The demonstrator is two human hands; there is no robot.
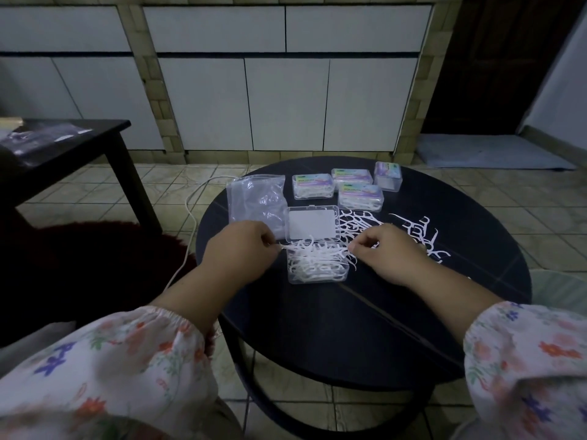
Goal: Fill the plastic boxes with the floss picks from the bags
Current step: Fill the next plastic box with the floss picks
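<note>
Four closed boxes (313, 185), one open box (317, 265), one bag (254, 198).

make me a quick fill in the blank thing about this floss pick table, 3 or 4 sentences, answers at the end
1. The open plastic box in front of the person has its lid flipped ____.
2. Behind it stand ____ closed, labelled boxes.
3. The clear bag lies to the ____ of the open box.
4. Loose floss picks lie on the round ____ table.

Missing words: open; four; left; black

Dim room; tiled floor (190, 198), white cabinets (286, 103), dark side table (104, 128).
</note>
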